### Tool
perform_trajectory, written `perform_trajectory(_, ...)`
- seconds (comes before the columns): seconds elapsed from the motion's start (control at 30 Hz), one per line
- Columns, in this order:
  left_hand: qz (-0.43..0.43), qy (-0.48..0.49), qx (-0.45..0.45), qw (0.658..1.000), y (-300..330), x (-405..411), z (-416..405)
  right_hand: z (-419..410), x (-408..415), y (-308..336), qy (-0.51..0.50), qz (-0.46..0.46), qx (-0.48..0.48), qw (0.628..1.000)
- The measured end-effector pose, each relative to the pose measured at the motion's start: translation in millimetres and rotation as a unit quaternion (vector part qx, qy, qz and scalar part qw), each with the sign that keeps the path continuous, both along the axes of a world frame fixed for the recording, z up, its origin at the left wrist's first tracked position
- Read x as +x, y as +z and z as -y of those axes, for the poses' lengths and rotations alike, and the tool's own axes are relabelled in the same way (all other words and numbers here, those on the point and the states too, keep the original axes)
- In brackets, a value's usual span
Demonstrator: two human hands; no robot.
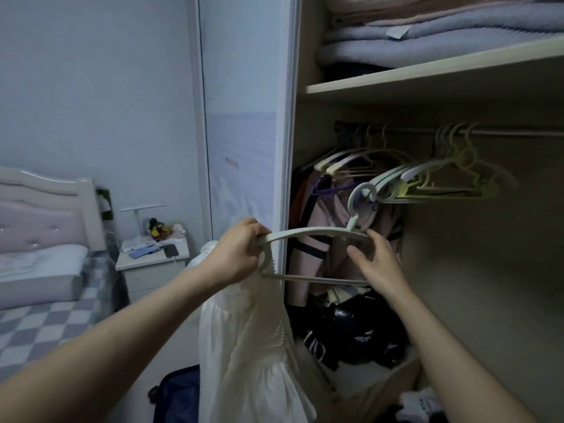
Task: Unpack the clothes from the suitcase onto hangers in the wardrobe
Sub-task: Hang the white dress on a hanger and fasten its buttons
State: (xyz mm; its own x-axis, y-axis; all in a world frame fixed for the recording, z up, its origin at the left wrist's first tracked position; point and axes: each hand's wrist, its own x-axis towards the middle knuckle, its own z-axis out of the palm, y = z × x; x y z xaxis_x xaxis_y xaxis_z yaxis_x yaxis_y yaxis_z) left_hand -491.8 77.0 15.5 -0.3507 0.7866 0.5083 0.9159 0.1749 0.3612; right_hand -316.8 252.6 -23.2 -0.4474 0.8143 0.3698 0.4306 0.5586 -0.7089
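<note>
A pale grey hanger (314,232) is held level in front of the open wardrobe. My left hand (236,254) is closed around its left end, and a white garment (253,346) hangs down from that same end. My right hand (377,261) grips the hanger's right end, fingers over the top arm and thumb inside. The hanger's round hook (363,199) points up toward the rail (503,133). A dark blue suitcase (178,395) lies open on the floor at the bottom.
Several empty pale hangers (445,178) hang on the rail, with pink clothes (329,218) at its left end. Dark clothes (354,328) are piled on the wardrobe floor. Folded blankets (427,35) fill the top shelf. A bed (39,270) and nightstand (152,264) stand at left.
</note>
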Motion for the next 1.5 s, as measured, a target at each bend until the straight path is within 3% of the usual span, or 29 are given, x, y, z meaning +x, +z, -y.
perform_trajectory(0.1,-0.018,-0.006,-0.041,0.999,0.5,-9.3,11.5,0.0,-10.8,-4.2,0.062,-0.023,0.029,0.997)
perform_trajectory(0.27,-0.036,-0.007,-0.078,0.996,-0.2,-20.8,29.2,24.8,-21.1,-19.0,0.165,-0.101,-0.089,0.977)
perform_trajectory(0.5,-0.07,0.003,-0.034,0.997,2.8,9.5,27.7,88.4,-55.1,16.0,0.107,-0.103,0.12,0.982)
perform_trajectory(0.73,-0.111,0.004,-0.074,0.991,13.9,12.5,20.7,110.2,-77.7,8.3,0.129,-0.187,0.084,0.97)
perform_trajectory(0.8,-0.102,0.042,-0.061,0.992,10.6,3.2,22.7,111.1,-74.6,-1.3,0.089,-0.217,0.155,0.96)
perform_trajectory(0.9,-0.053,0.099,-0.026,0.993,8.5,-11.4,25.1,115.9,-66.6,-33.2,0.063,-0.176,0.308,0.933)
perform_trajectory(1.0,-0.011,0.143,-0.001,0.99,7.8,-19.6,26.6,122.0,-67.1,-77.1,0.108,-0.043,0.365,0.924)
perform_trajectory(1.07,-0.007,0.16,0.028,0.987,4.3,-19.8,27.0,121.8,-70.8,-101.5,0.089,0.048,0.344,0.934)
perform_trajectory(1.2,-0.019,0.158,0.065,0.985,-1.2,-17.4,28.1,114.7,-82.6,-120.4,0.031,0.134,0.269,0.953)
perform_trajectory(1.37,0.003,0.163,0.067,0.984,-3.9,-19.9,31.6,85.9,-87.1,-102.5,-0.085,0.009,0.045,0.995)
perform_trajectory(1.5,0.015,0.183,0.049,0.982,-6.7,-14.0,28.9,56.5,-82.6,-95.9,-0.162,-0.004,0.052,0.985)
